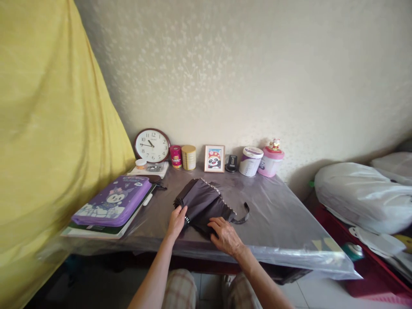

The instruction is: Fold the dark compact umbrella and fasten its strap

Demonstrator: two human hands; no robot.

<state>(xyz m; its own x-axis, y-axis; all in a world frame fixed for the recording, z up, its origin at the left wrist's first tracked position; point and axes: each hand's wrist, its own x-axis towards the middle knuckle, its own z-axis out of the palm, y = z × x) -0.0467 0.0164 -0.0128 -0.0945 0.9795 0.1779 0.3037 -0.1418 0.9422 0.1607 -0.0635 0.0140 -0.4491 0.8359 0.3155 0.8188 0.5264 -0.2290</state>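
Observation:
A dark folding umbrella (204,204) lies loosely collapsed on the table, its fabric bunched and a patterned trim running along one edge. A strap (243,214) curls out from its right side. My left hand (177,221) is closed around the umbrella's left end, near the bunched rib tips. Over the near edge of the fabric, my right hand (225,235) has its fingers bent and holds a fold of it. The umbrella's shaft and handle are hidden by the cloth.
The table (273,219) has a plastic cover. At left, a purple cartoon case (114,201) lies on books. Along the wall stand a clock (152,146), tins (189,158), a panda picture frame (214,159) and tubs (251,161). White bags (363,195) sit to the right.

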